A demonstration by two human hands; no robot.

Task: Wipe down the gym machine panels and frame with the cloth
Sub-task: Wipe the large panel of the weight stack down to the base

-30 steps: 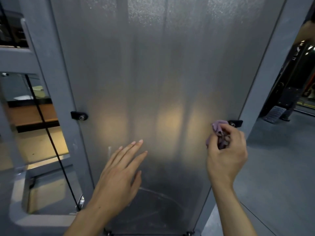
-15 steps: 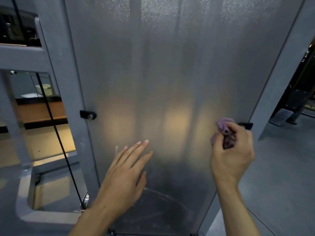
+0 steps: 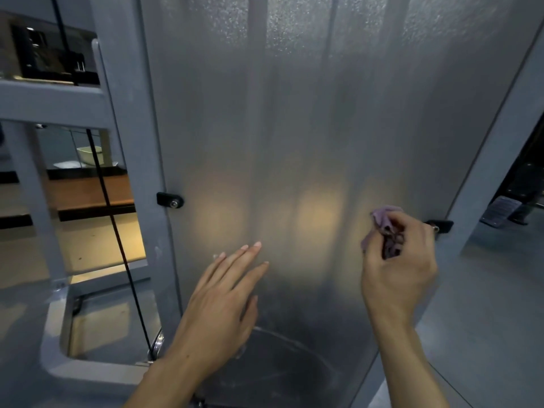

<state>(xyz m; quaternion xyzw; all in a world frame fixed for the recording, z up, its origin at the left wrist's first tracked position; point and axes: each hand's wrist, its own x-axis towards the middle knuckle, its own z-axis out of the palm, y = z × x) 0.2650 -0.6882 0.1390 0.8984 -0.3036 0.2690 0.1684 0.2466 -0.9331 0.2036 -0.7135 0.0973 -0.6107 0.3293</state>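
A tall frosted translucent panel (image 3: 309, 128) of the gym machine fills the middle of the view, set between grey frame posts (image 3: 126, 142). My right hand (image 3: 397, 266) grips a bunched purple cloth (image 3: 381, 223) and holds it against the panel near its right edge, beside a black clip (image 3: 440, 225). My left hand (image 3: 223, 301) is held flat with straight fingers against the panel's lower middle. Part of the cloth is hidden inside my fist.
A second black clip (image 3: 170, 199) fixes the panel's left edge. A black cable (image 3: 117, 240) runs down through the frame opening at left toward a pulley (image 3: 157, 343). Grey floor (image 3: 485, 304) and dark equipment (image 3: 518, 184) lie to the right.
The view has shifted so the panel and both hands sit further right in the frame. My right hand with the cloth stays beside the right clip; my left hand keeps its flat pose.
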